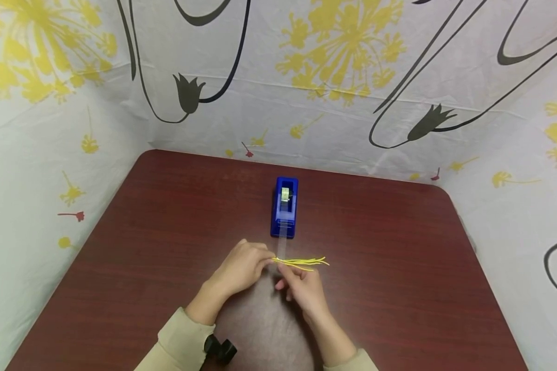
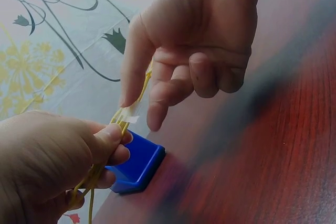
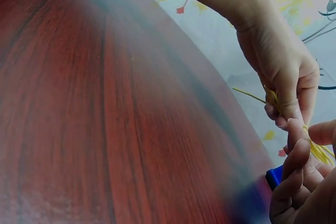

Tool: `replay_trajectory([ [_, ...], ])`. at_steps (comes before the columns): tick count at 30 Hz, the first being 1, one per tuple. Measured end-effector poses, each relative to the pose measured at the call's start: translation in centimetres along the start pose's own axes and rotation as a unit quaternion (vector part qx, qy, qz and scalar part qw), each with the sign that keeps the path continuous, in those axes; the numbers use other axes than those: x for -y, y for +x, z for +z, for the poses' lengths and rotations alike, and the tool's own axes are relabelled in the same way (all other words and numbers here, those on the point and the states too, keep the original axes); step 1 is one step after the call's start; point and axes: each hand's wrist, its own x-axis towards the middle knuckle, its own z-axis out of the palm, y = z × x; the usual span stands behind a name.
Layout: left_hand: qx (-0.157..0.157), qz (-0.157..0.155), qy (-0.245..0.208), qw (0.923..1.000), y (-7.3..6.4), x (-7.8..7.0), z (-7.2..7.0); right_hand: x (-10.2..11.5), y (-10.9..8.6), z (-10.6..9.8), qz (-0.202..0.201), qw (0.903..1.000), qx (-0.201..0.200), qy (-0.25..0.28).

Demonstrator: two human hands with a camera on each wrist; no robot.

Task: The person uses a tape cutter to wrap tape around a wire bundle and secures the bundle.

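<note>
A thin bundle of yellow strings [image 1: 306, 262] runs sideways above the table, its loose ends spread to the right. My left hand [image 1: 243, 265] pinches the bundle between thumb and fingers; in the left wrist view that hand [image 2: 47, 163] has strands trailing below it. From the blue tape dispenser [image 1: 284, 206], a strip of clear tape [image 1: 282, 247] stretches toward me and meets the strings. My right hand [image 1: 306, 291] has its thumb and index finger at the taped spot, around the tape on the strings. Its other fingers curl loosely in the left wrist view.
The dark red wooden table [image 1: 399, 257] has rounded far corners. White flower-patterned cloth [image 1: 241, 118] hangs behind it and along both sides. A black device [image 1: 220, 350] is at the left sleeve.
</note>
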Motion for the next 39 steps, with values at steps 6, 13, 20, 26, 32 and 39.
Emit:
replay_trajectory([
  [6, 0.000, -0.004, 0.008, 1.0000, 0.0, 0.0, -0.1, 0.4, -0.9, -0.1, -0.008, 0.9995, 0.023, 0.021],
  [13, -0.001, -0.005, 0.016, 0.9999, 0.0, -0.2, -0.4, 0.5, -1.5, 0.3, -0.050, 0.9932, 0.099, 0.034],
  [20, -0.004, -0.004, 0.020, 0.9998, 0.1, -0.3, -0.3, 0.7, -1.5, 0.5, -0.335, 0.9377, -0.011, -0.091],
  [26, 0.000, -0.003, 0.019, 0.9998, 0.1, -0.3, -0.3, 1.6, 0.6, -0.8, -0.524, 0.8022, -0.162, -0.235],
  [32, 0.002, 0.004, 0.020, 0.9998, 0.1, -0.3, -0.6, 1.8, 1.6, -1.8, -0.504, 0.7841, -0.155, -0.328],
  [39, 0.005, 0.004, 0.025, 0.9997, 0.1, -0.4, -0.7, 1.8, 1.8, -2.1, -0.470, 0.7825, -0.105, -0.395],
])
